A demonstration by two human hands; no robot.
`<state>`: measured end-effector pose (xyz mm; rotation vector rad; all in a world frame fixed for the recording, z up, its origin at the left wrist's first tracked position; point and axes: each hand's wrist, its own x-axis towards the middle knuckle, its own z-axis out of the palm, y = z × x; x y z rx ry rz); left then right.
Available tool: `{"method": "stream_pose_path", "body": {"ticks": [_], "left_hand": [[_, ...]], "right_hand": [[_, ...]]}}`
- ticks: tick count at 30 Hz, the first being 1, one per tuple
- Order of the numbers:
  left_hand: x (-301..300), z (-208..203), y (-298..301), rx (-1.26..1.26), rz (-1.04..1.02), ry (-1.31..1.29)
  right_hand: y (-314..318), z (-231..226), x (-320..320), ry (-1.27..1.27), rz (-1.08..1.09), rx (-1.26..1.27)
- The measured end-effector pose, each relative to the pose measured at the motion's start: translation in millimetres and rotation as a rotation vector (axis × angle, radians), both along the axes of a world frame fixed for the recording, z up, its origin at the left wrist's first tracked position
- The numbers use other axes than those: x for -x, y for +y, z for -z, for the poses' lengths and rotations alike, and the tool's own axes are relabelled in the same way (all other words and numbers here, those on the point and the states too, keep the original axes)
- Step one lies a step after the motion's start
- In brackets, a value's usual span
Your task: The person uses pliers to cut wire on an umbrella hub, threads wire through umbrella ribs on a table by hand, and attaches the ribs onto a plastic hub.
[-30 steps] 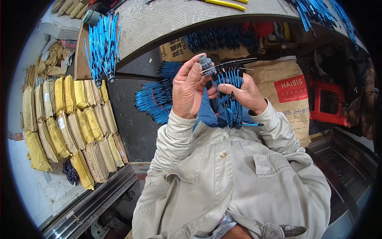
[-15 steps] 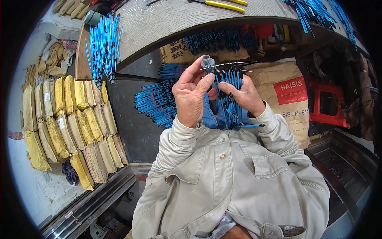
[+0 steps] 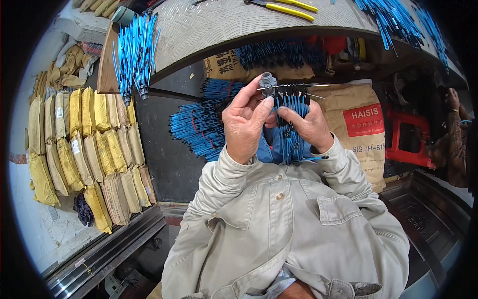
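Note:
My left hand (image 3: 244,122) pinches a grey plastic fitting (image 3: 268,80) with a threaded top between thumb and fingers. Close beside it, my right hand (image 3: 312,125) is closed round a bundle of thin blue strips (image 3: 293,142), its thumb lying across the front. Black ends cap these strips at the top. Two thin metal rods (image 3: 313,85) run across that end and stick out to the right. Where the fitting meets the rods is partly hidden by my left fingertips. The strips hang down toward my lap.
A grey patterned table (image 3: 209,32) stands ahead, with yellow-handled pliers (image 3: 291,10) and a pile of blue strips (image 3: 135,55) at its left corner. More bundles (image 3: 196,127) lie left of my lap. A paper sack (image 3: 366,149) and red stool (image 3: 408,139) stand right; yellow packets (image 3: 89,149) are stacked left.
Both hands, with the fitting and the bundle, have shifted slightly right and down in the picture. The grips look the same.

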<state>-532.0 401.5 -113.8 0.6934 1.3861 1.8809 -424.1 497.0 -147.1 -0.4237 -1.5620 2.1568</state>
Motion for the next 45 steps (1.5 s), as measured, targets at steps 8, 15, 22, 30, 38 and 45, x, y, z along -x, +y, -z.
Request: {"method": "stream_pose_path", "body": {"ticks": [8,15,22,30,38,45], "left_hand": [[3,3,-2,-0.015,0.009,0.017],[4,2,-5,-0.003,0.049,0.170],[0,0,-5,-0.020,0.023,0.060],[-6,-3,-1,-0.019,-0.071,0.146],[-10,2,1,-0.018,-0.166,0.138],[-13,6,2,-0.044,-0.212,0.151]], "right_hand": [[2,2,0,-0.001,-0.025,-0.053],[0,2,0,-0.021,-0.028,0.041],[0,-5,-2,-0.004,0.014,-0.049],[0,-3,-4,-0.012,0.008,-0.178],[-5,-3,-5,0.029,0.010,-0.084],[-7,-6,-6,0.046,0.022,-0.184]]}}
